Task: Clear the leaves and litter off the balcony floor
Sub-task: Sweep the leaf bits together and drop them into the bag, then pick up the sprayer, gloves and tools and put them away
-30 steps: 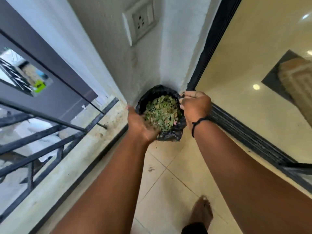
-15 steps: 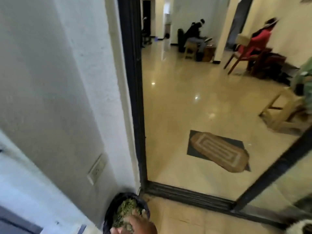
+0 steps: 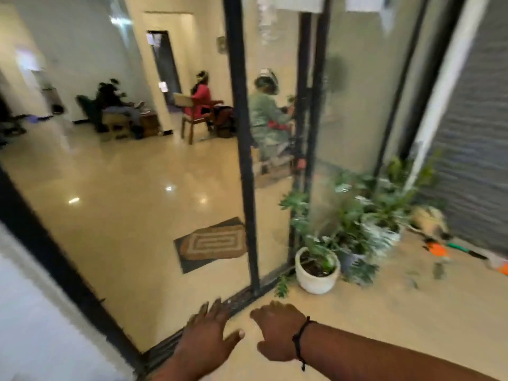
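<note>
**A:** risk check; left hand point(image 3: 204, 329) is spread flat, fingers splayed, holding nothing; right hand point(image 3: 277, 332) hangs with fingers loosely curled downward, also holding nothing; both hover low over the balcony floor point(image 3: 371, 320), near the sliding door track point(image 3: 242, 296).

**B:** main failure mode?

**A:** the view is smeared with motion blur; small litter is easy to miss at that speed; I'd judge stray bits could be left behind near the track or under the plants; second risk is the white pot point(image 3: 316, 273) just ahead of the right hand; a careless sweep could knock it or snag the trailing foliage.

**B:** anything else?

**A:** the track groove sits right at the left fingertips; debris pushed that way could lodge in it and be hard to pick out; the doorway is open too, so scraps could get flicked onto the indoor floor by the mat point(image 3: 211, 243).

**B:** where are the leaves and litter?

**A:** hard to tell; a green sprig lies on the floor beside the white pot, near the track; whether it is fallen or attached, I can't say; orange and green items point(image 3: 437, 250) lie far right by the wall, well apart from both hands, too blurred to identify; tile near the hands looks pale with nothing distinct on it.
</note>
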### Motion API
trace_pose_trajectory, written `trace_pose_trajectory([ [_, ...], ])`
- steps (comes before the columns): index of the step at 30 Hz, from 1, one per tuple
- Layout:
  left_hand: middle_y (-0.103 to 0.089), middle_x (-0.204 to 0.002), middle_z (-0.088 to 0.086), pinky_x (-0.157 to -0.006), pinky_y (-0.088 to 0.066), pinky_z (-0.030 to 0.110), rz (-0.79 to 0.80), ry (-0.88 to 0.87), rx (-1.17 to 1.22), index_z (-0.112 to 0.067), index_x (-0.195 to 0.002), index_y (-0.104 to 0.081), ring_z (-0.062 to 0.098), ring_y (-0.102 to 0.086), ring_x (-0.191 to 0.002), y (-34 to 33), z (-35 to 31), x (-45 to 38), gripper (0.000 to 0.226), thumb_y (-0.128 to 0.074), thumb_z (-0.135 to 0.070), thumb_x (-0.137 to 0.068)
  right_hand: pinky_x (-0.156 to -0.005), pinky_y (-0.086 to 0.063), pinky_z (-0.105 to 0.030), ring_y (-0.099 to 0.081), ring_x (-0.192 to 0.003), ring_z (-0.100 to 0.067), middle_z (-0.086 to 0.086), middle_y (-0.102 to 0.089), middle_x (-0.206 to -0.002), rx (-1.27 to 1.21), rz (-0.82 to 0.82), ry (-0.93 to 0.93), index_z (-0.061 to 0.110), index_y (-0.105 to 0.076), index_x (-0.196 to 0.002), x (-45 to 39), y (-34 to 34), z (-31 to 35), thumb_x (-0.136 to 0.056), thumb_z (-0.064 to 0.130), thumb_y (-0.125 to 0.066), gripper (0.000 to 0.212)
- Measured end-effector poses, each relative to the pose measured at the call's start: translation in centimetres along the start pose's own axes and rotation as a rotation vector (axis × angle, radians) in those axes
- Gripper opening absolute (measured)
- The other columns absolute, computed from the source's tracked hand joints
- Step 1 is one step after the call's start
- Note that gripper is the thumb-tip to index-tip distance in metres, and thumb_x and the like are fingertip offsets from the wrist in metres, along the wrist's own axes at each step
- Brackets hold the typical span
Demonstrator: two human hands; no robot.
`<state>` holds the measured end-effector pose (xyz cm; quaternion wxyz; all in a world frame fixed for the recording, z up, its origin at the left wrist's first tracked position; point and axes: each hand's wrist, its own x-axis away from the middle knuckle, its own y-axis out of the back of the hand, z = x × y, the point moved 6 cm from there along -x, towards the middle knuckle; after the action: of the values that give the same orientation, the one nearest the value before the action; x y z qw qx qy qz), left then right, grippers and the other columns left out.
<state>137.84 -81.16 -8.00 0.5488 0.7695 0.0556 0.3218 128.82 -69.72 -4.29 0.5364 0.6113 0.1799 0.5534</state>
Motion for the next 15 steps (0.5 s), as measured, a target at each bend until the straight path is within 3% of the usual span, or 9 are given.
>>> trace_pose_trajectory([
  [3, -0.008, -0.166, 0.004, -0.121, -0.018, 0.039, -0.087, -0.162, -0.122, -0.028, -0.158, -0.012, 0.028, -0.011, -0.152, 1.5, -8.2, -2.2, 0.089, -0.023, -0.08, -0.087, -0.114, -0.025, -0.048, -0.025, -0.143, -0.036, -0.013, -0.027, -0.157, -0.059, -0.104, -0.154, 0.015, -0.02, -0.154, 3.4, -1.5, -7.1, -0.098, 0.042, -0.048, 0.068],
  [4, -0.008, -0.166, 0.004, -0.121, -0.018, 0.039, -0.106, -0.236, -0.173, -0.027, -0.158, -0.012, 0.027, -0.011, -0.152, 1.8, -12.1, -2.4, 0.084, -0.027, -0.076, -0.09, -0.112, -0.028, -0.049, -0.028, -0.141, -0.037, -0.014, -0.031, -0.154, -0.074, -0.161, -0.214, 0.015, -0.023, -0.152, 5.3, -2.1, -9.9, -0.097, 0.042, -0.049, 0.066],
  [7, -0.003, -0.166, 0.002, -0.121, -0.014, 0.041, -0.101, -0.379, -0.217, -0.028, -0.158, -0.01, 0.026, -0.006, -0.152, 1.1, -20.7, -3.0, 0.087, -0.027, -0.077, -0.088, -0.105, -0.036, -0.048, -0.037, -0.133, -0.037, -0.015, -0.043, -0.143, -0.114, -0.27, -0.378, 0.015, -0.036, -0.142, 11.1, -3.8, -16.9, -0.093, 0.04, -0.054, 0.058],
  [15, 0.005, -0.166, -0.001, -0.123, -0.004, 0.042, -0.017, -0.738, -0.304, -0.03, -0.159, -0.003, 0.023, 0.004, -0.153, -3.4, -45.4, 0.5, 0.081, -0.034, -0.069, -0.094, -0.107, -0.037, -0.046, -0.035, -0.133, -0.031, -0.01, -0.042, -0.145, -0.113, -0.221, -0.626, 0.018, -0.034, -0.145, 33.4, -7.8, -32.0, -0.094, 0.045, -0.052, 0.06],
])
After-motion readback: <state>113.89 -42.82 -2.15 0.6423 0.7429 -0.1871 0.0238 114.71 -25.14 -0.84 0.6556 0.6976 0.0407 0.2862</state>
